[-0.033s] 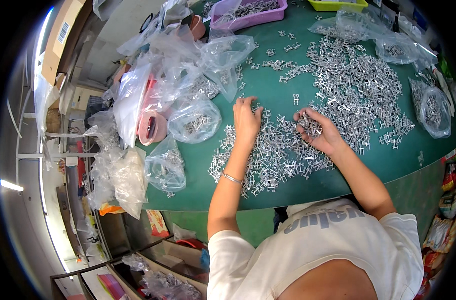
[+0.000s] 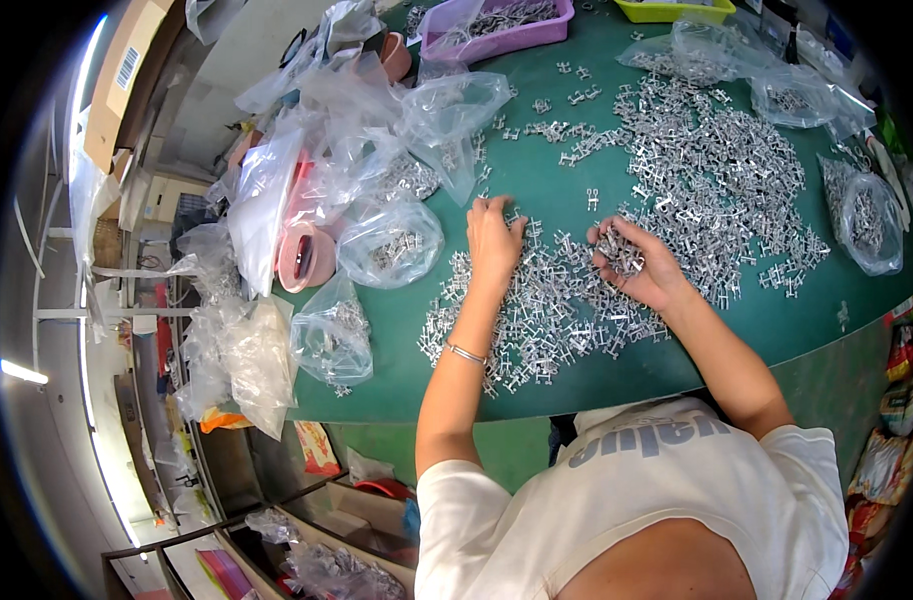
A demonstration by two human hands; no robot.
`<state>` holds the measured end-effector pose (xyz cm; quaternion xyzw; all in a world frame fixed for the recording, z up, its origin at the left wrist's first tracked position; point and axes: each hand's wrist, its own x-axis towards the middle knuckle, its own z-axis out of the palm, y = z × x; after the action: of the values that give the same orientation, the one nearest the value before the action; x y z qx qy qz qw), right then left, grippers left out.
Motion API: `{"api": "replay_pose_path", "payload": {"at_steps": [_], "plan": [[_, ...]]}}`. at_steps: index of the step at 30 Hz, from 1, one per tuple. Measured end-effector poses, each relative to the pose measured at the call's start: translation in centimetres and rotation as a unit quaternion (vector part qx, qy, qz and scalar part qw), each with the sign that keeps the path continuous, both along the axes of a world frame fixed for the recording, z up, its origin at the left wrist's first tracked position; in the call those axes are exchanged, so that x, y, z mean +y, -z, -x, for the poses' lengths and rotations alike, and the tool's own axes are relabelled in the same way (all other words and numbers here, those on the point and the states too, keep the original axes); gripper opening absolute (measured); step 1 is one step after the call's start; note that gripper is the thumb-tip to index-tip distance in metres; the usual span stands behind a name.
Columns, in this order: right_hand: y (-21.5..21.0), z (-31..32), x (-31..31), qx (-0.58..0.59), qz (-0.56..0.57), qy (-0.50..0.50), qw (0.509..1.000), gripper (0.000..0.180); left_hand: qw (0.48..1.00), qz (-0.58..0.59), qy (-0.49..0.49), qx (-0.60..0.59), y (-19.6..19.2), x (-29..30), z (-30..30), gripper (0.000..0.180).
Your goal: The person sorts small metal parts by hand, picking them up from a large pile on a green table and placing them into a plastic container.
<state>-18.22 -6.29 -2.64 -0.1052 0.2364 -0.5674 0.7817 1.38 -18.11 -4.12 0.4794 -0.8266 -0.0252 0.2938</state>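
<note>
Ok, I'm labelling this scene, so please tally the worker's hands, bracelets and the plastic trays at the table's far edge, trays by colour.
Hands: 2 (left hand, right hand)
Bracelet: 1
Purple tray: 1
Yellow-green tray: 1
Total: 5
The small metal pieces are too many to count.

Altered only marginally since the earlier view; too slight to specify reliably at left hand (image 2: 494,242), right hand (image 2: 652,270), or among scattered metal pieces (image 2: 551,310).

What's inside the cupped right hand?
The right hand holds a cluster of small silvery pieces. Any deeper ones, against the palm, are covered by those on top, so their number can't be told.
</note>
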Motion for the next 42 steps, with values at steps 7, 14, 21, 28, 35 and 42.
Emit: {"api": "replay_pose_path", "payload": {"at_steps": [7, 14, 21, 28, 35, 42], "plan": [[0.5, 0.6, -0.1, 0.054, 0.013, 0.051, 0.997, 0.019, 0.967, -0.177, -0.004, 0.185, -0.5, -0.4, 0.9, 0.021], [-0.6, -0.4, 0.4, 0.032, -0.012, 0.027, 0.999, 0.036, 0.966, -0.132, 0.188, 0.117, -5.9, 7.3, 4.8, 0.026], [0.6, 0.8, -0.1, -0.02, -0.014, 0.027, 0.999, 0.025, 0.942, -0.174, 0.118, 0.263, -6.7, 6.3, 2.6, 0.032], [0.8, 0.3, -0.5, -0.078, 0.033, 0.068, 0.994, 0.022, 0.984, -0.114, 0.095, -0.099, -2.7, 9.4, -0.4, 0.04], [1.8, 0.9, -0.8, -0.094, 0.027, 0.09, 0.991, 0.02, 0.99, -0.124, 0.047, 0.042, -2.5, 10.2, 0.0, 0.028], [1.4, 0.6, -0.8, -0.073, 0.033, 0.086, 0.993, 0.019, 0.983, -0.179, 0.041, 0.007, -2.2, 8.4, 0.5, 0.014]]}}
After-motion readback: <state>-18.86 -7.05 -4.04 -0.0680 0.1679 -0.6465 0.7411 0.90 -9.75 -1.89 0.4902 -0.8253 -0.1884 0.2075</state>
